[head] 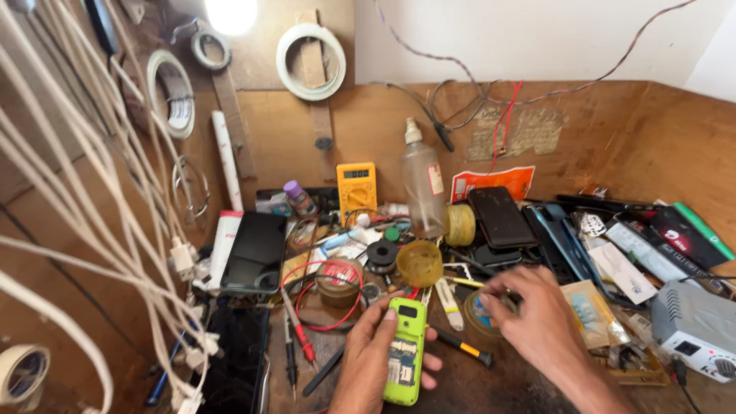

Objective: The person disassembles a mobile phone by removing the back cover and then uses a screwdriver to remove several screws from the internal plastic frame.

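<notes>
Left hand [366, 360] grips a lime-green phone [405, 351] (back cover off), just below the yellow cup [419, 263]. Right hand [537, 314], fingers pinched together, touches a tape roll [479, 313] right of the phone.

left hand [368, 360]: holds green phone [404, 351] | right hand [537, 318]: on tape roll [481, 314]

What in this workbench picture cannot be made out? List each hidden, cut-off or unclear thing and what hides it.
- Head view: the right hand covers whatever its fingertips touch beside the small round tin.
- The left hand hides the left edge of the green phone; its palm grip is unseen.
- The white power unit is cut off by the right edge.
- The white cables screen the left wall.
- The yellow multimeter display is too small.
</notes>
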